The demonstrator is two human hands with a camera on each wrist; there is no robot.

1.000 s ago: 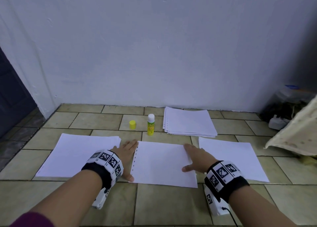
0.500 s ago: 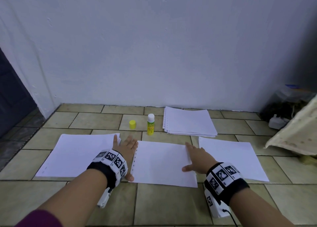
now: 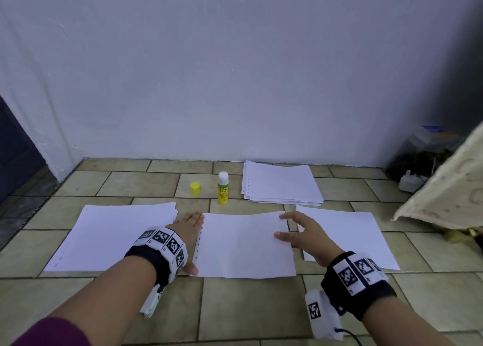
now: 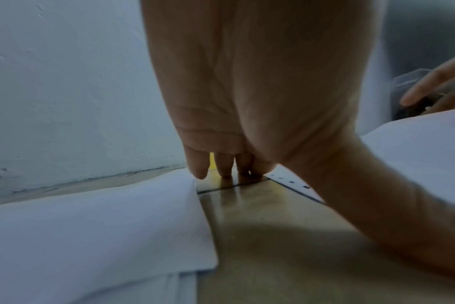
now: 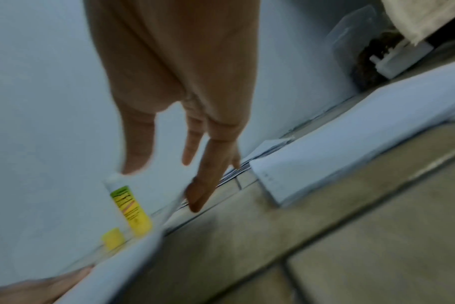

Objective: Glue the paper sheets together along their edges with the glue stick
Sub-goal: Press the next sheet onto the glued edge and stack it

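A white sheet with a punched left edge lies flat on the tiled floor between my hands. My left hand rests flat with straight fingers on the floor at the sheet's left edge, its thumb at the near corner. My right hand hovers open over the sheet's right edge, fingers spread, holding nothing. An uncapped yellow glue stick stands upright behind the sheet, its yellow cap to its left. Another sheet lies to the right and a thin pile to the left.
A stack of white paper lies by the white wall. At the far right are a cream cloth, a clear container and a small white object. A dark doorway is at the far left.
My right hand has lifted off the middle sheet and spread its fingers above its right edge. My left hand stays flat at the left edge, having shifted slightly.
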